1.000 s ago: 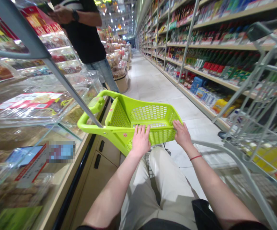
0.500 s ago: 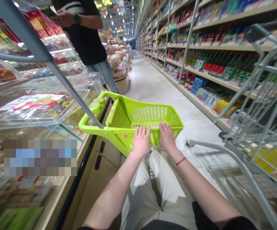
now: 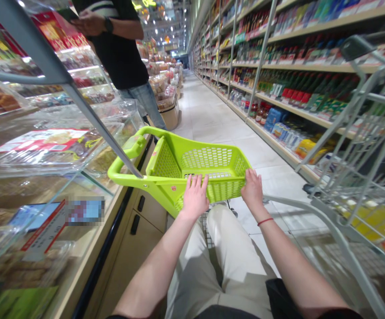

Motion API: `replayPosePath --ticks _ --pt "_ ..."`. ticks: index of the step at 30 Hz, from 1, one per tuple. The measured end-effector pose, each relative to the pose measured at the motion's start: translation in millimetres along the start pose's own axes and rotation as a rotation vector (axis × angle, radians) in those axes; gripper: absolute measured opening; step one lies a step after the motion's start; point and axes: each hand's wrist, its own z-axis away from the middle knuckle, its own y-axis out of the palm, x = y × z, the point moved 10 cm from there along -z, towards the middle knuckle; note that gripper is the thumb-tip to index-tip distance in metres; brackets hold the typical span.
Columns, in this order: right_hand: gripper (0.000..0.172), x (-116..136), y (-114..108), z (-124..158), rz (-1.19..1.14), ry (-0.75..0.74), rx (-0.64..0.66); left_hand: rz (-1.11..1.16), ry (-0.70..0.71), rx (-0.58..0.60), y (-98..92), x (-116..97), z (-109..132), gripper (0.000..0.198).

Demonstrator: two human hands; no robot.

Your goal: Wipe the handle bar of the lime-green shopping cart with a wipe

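A bright green plastic shopping cart point(image 3: 159, 186) with perforated walls stands before me, its basket holding nothing that I can see. My left hand point(image 3: 195, 195) hooks its fingers over the near rim of the basket, the thumb hidden. At the basket's right front corner, my right hand point(image 3: 253, 189) curls over the rim, a red string round its wrist. A grey metal pole point(image 3: 96, 122) with a loop handle rises on the left, crossing in front of the cart's handle end.
Glass-fronted food counter point(image 3: 102, 177) with packaged goods runs along the left. A person point(image 3: 115, 57) in black stands beyond it. On the right stand a wire shopping trolley point(image 3: 375, 146) and long bottle shelves point(image 3: 299, 99). A tiled aisle point(image 3: 209, 115) stretches ahead.
My right hand has slid right along the rim, from near my left hand to the basket's corner. My left hand and the cart have hardly moved.
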Motion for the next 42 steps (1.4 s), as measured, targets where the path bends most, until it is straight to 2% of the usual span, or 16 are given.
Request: replayPosePath --ticks 3,5,9,12,14,16,21,24,26,29,33,35,38,42 --pt "0.077 28.3 4.6 6.4 0.0 0.054 -0.016 -0.007 0.003 -0.004 -0.6 -0.2 0.1 0.082" --pt "0.075 56.7 9.3 10.0 -0.015 0.019 -0.004 -0.013 0.004 -0.007 -1.5 -0.5 0.0 0.083" --pt "0.075 122.2 19.7 17.9 -0.09 -0.215 0.062 -0.014 -0.001 -0.009 -3.1 -0.6 -0.1 0.082" --pt "0.075 145.2 24.0 21.4 -0.136 -0.37 0.138 -0.013 -0.004 0.002 -2.7 -0.4 0.1 0.08" --pt "0.074 136.5 22.0 18.6 -0.131 -0.408 0.165 -0.011 -0.002 0.007 -2.2 -0.2 0.2 0.079" --pt "0.073 112.0 15.9 12.5 -0.11 -0.406 0.157 -0.005 -0.004 0.009 -1.9 0.2 0.1 0.079" --pt "0.073 32.7 -0.6 -3.2 -0.074 -0.278 0.081 0.004 -0.006 0.018 -0.8 0.7 -0.7 0.08" --pt "0.074 14.1 -1.4 -5.2 -0.065 -0.179 0.046 0.012 -0.008 0.022 -0.7 0.8 -0.6 0.08" --pt "0.074 19.6 -1.2 -3.5 -0.05 -0.108 0.003 0.015 -0.01 0.024 -0.7 0.8 -0.3 0.081" --pt "0.071 53.2 2.6 1.8 -0.029 -0.077 -0.023 0.012 -0.011 0.022 -1.2 0.3 0.0 0.081" --pt "0.069 119.9 17.9 11.0 -0.081 -0.249 0.088 -0.001 -0.005 0.006 -2.8 -0.2 0.2 0.079" --pt "0.07 142.3 22.3 15.7 -0.125 -0.347 0.137 -0.005 -0.002 0.002 -3.1 -0.1 0.3 0.079" --pt "0.071 148.0 22.3 17.8 -0.149 -0.44 0.161 -0.001 0.004 0.005 -2.9 0.0 0.7 0.08" --pt "0.073 114.7 15.9 12.4 -0.122 -0.476 0.157 -0.002 0.004 0.01 -3.0 0.8 0.9 0.08"
